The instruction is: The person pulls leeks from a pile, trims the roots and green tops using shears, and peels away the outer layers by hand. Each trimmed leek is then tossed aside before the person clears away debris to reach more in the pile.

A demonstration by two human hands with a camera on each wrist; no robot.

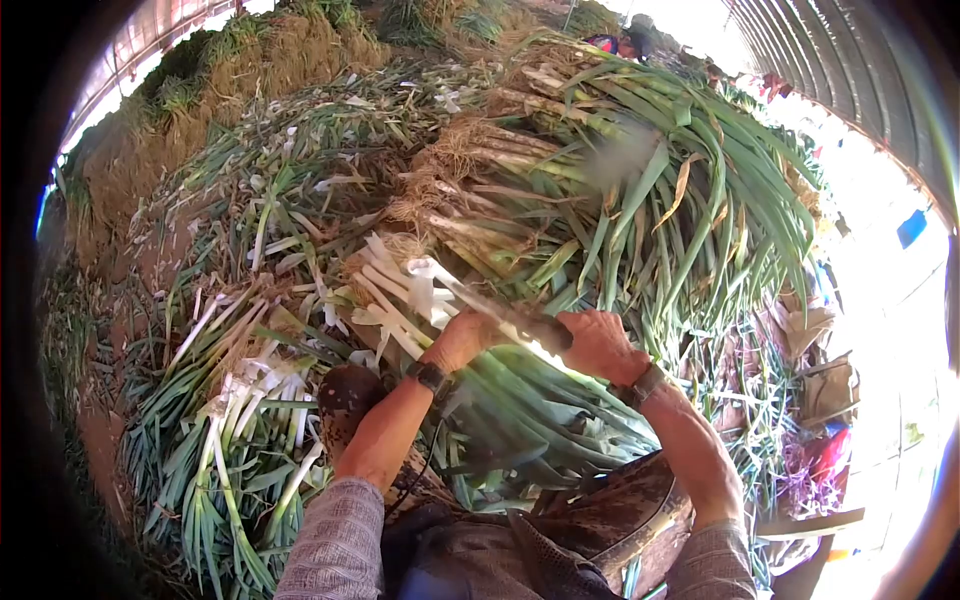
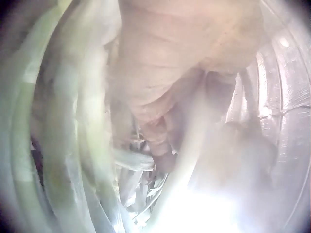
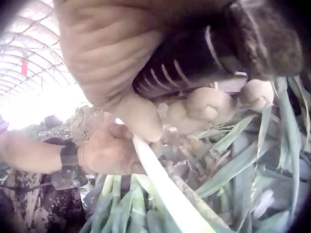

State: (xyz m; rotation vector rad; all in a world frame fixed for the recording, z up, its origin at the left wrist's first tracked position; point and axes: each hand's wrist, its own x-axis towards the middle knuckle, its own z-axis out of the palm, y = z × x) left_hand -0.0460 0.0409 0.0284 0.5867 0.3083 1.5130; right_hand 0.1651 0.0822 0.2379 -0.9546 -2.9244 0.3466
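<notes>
In the head view my left hand (image 1: 468, 338) is over a bundle of leeks, fingers curled round a leek stalk. My right hand (image 1: 603, 345) is just to its right, a dark shape spanning the gap between the two. The right wrist view shows that hand gripping a dark-handled tool (image 3: 180, 65) with pale stripes; its working end is hidden. The right thumb lies against a pale leek stalk (image 3: 167, 189), with my left hand close behind. Peeled white leek ends (image 1: 392, 285) stick out beyond my left hand, and green leaves (image 1: 535, 415) spread below.
A large pile of unpeeled leeks (image 1: 690, 200) with roots lies ahead and right. Trimmed leeks (image 1: 225, 430) are heaped at left, among leaf scraps (image 1: 300, 130). Straw-coloured stacks (image 1: 235, 85) stand behind. Another person (image 1: 635, 42) is at the back. Cardboard (image 1: 828, 390) lies at right.
</notes>
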